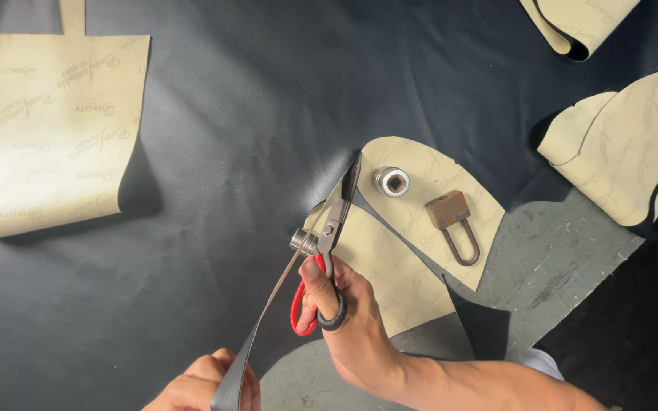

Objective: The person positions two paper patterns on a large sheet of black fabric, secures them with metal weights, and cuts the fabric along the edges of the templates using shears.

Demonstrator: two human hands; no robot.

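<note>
Scissors cutting dark leather on the table

The right hand (344, 323) grips red-handled scissors (330, 243), blades in the dark leather sheet (215, 152) beside a beige pattern piece (413, 228); the left hand (196, 384) pinches the cut strip (249, 354).

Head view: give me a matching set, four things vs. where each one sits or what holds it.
Things:
1 scissors
2 padlock
3 metal socket
4 cut strip

Places:
A in the left hand
B on the tan pattern piece, right of the socket
C in the right hand
D on the pattern piece, beside the scissor tips

Pairs: 1-C, 2-B, 3-D, 4-A
</note>
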